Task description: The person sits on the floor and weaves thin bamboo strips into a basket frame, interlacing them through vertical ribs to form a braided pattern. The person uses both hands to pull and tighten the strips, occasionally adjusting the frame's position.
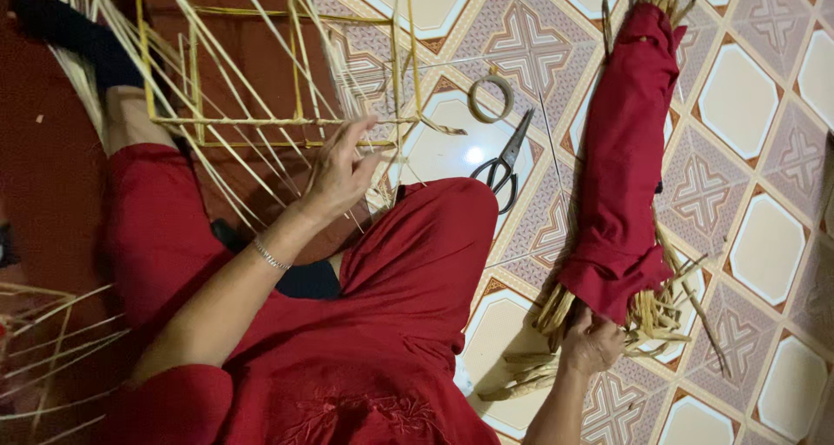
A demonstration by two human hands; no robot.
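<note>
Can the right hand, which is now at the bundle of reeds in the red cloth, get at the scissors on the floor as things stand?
Probably yes. The scissors lie in the open on the tiled floor, between the knee and the red-wrapped bundle. The right hand is at the bundle's end, and nothing covers the scissors.

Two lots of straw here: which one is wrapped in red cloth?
The bundle of thick straw strips on the tiled floor, gripped at its end by the right hand. The thin strips at the left hand are bare, woven into a frame.

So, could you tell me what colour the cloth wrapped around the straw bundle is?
Dark red cloth, clearest in the head view.
</note>
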